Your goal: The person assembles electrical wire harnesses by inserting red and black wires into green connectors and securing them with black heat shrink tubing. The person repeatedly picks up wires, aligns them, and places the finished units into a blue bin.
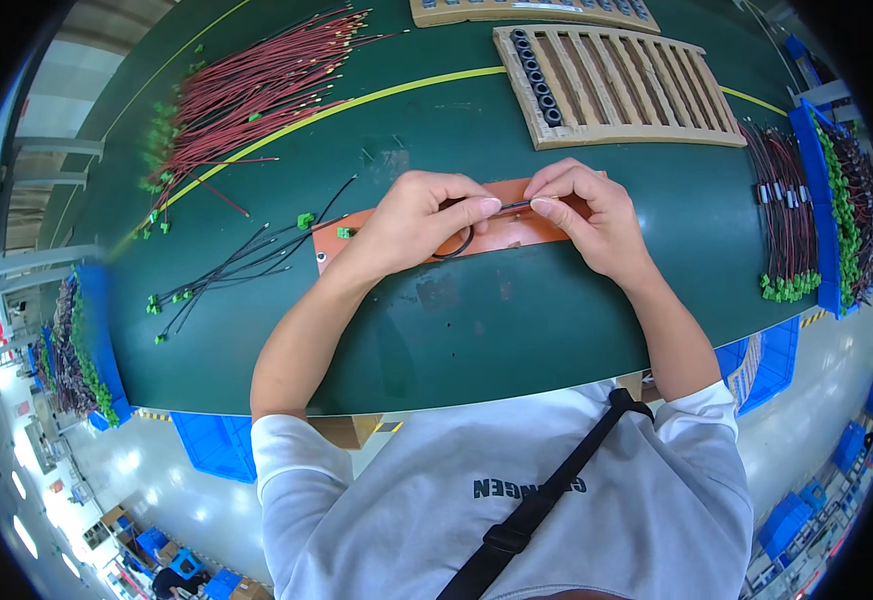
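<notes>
Between the fingertips of both hands runs a thin black wire [514, 206], and a loop of it curves below my left fingers. My left hand [411, 222] is closed in a pinch on one side of the wire. Close by on the right, my right hand [594, 218] pinches it too; the exact ends are hidden by the fingers. Under the hands lies a long orange board [516, 234], slightly tilted on the green table. A small green connector [346, 232] rests at the board's left end.
Left of the board lie several loose black wires [241, 262] with green connectors. Many red wires [256, 85] are spread at the far left. A cardboard rack [636, 132] holds black rings at the back right. Bundled wires [784, 215] and a blue bin [824, 230] stand at the right edge.
</notes>
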Demonstrator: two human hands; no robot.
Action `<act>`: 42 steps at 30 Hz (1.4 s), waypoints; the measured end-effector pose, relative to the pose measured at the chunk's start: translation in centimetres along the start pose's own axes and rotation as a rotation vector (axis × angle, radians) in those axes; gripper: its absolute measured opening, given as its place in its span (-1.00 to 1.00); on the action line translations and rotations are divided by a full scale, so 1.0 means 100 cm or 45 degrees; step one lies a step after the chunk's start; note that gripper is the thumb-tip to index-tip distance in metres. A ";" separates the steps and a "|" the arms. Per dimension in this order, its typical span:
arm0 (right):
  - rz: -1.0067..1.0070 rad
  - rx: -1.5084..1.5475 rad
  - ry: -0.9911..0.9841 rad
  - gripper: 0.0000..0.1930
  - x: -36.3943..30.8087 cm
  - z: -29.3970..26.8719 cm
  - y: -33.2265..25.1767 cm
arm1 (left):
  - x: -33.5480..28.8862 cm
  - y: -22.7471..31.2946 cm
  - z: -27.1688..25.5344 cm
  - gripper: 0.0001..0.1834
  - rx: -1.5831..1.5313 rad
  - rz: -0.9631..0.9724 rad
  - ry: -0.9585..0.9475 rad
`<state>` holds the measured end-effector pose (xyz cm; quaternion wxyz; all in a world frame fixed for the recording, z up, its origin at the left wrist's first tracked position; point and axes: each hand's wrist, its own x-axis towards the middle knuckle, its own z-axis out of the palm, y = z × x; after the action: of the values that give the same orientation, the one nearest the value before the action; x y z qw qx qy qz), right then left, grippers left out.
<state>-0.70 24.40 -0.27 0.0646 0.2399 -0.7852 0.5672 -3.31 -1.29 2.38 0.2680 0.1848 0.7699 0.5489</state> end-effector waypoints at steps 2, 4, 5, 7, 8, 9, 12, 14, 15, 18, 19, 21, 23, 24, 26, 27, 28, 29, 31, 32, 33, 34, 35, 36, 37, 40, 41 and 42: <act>0.012 0.087 0.043 -0.91 0.001 0.004 0.001 | -0.001 -0.005 0.003 -0.77 -0.096 0.015 0.036; 0.052 0.158 0.076 -0.91 0.002 0.007 0.000 | -0.004 -0.010 0.006 -0.81 -0.206 -0.052 0.061; 0.086 0.186 0.088 -0.91 0.000 0.009 -0.001 | -0.005 -0.012 0.007 -0.83 -0.227 -0.035 0.075; 0.148 0.175 0.083 -0.89 -0.003 0.011 0.000 | -0.006 -0.013 0.009 -0.86 -0.266 -0.007 0.105; 0.173 0.199 0.116 -0.88 -0.004 0.013 -0.001 | -0.006 -0.013 0.010 -0.86 -0.280 0.001 0.111; 0.198 0.224 0.150 -0.88 -0.005 0.018 -0.003 | -0.006 -0.012 0.011 -0.86 -0.294 0.008 0.117; 0.258 0.249 0.157 -0.87 -0.004 0.020 -0.003 | -0.007 -0.014 0.014 -0.85 -0.352 0.079 0.154; 0.315 0.264 0.140 -0.86 -0.003 0.019 -0.004 | -0.006 -0.017 0.016 -0.85 -0.370 0.140 0.183; 0.357 0.280 0.137 -0.86 -0.003 0.019 -0.005 | -0.005 -0.018 0.017 -0.85 -0.366 0.167 0.195; 0.386 0.336 0.140 -0.86 -0.002 0.020 -0.006 | -0.005 -0.019 0.018 -0.86 -0.365 0.185 0.215; 0.379 0.356 0.144 -0.85 -0.002 0.020 -0.006 | -0.006 -0.019 0.017 -0.86 -0.365 0.180 0.218; 0.386 0.311 0.107 -0.85 -0.001 0.019 -0.006 | -0.006 -0.017 0.018 -0.86 -0.389 0.171 0.235; 0.389 0.288 0.098 -0.85 -0.001 0.018 -0.006 | -0.006 -0.017 0.019 -0.86 -0.403 0.174 0.250; 0.387 0.290 0.104 -0.84 -0.002 0.019 -0.005 | -0.006 -0.016 0.019 -0.85 -0.403 0.180 0.260; 0.377 0.269 0.094 -0.84 -0.001 0.019 -0.004 | -0.007 -0.016 0.020 -0.86 -0.422 0.181 0.280; 0.370 0.244 0.080 -0.83 0.000 0.017 -0.005 | -0.007 -0.016 0.020 -0.86 -0.442 0.177 0.287; 0.364 0.217 0.066 -0.83 0.000 0.017 -0.005 | -0.007 -0.016 0.020 -0.86 -0.462 0.173 0.293; 0.368 0.232 0.072 -0.83 0.000 0.017 -0.004 | -0.007 -0.016 0.020 -0.86 -0.439 0.181 0.286; 0.376 0.263 0.084 -0.82 0.000 0.018 -0.003 | -0.007 -0.017 0.021 -0.86 -0.392 0.196 0.271; 0.377 0.265 0.087 -0.82 0.000 0.019 -0.003 | -0.007 -0.017 0.021 -0.86 -0.390 0.193 0.271; 0.377 0.267 0.091 -0.82 0.000 0.019 -0.004 | -0.007 -0.017 0.021 -0.87 -0.388 0.191 0.271; 0.378 0.269 0.094 -0.82 0.000 0.020 -0.004 | -0.008 -0.017 0.022 -0.87 -0.386 0.187 0.272; 0.380 0.271 0.092 -0.82 -0.001 0.020 -0.004 | -0.008 -0.017 0.022 -0.87 -0.374 0.183 0.268; 0.382 0.273 0.090 -0.83 -0.001 0.020 -0.004 | -0.008 -0.017 0.021 -0.87 -0.362 0.180 0.265; 0.385 0.274 0.087 -0.83 -0.001 0.020 -0.003 | -0.008 -0.016 0.021 -0.87 -0.351 0.176 0.262; 0.394 0.283 0.091 -0.83 -0.001 0.021 -0.002 | -0.008 -0.016 0.021 -0.87 -0.351 0.177 0.254; 0.399 0.288 0.086 -0.83 -0.001 0.021 -0.003 | -0.008 -0.015 0.021 -0.87 -0.327 0.172 0.237; 0.404 0.293 0.081 -0.83 -0.001 0.020 -0.003 | -0.008 -0.013 0.019 -0.87 -0.303 0.167 0.220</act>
<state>-0.09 22.48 -0.74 -0.0288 0.1010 -0.7408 0.6635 -1.48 -0.73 0.81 0.1842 0.1535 0.7061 0.6663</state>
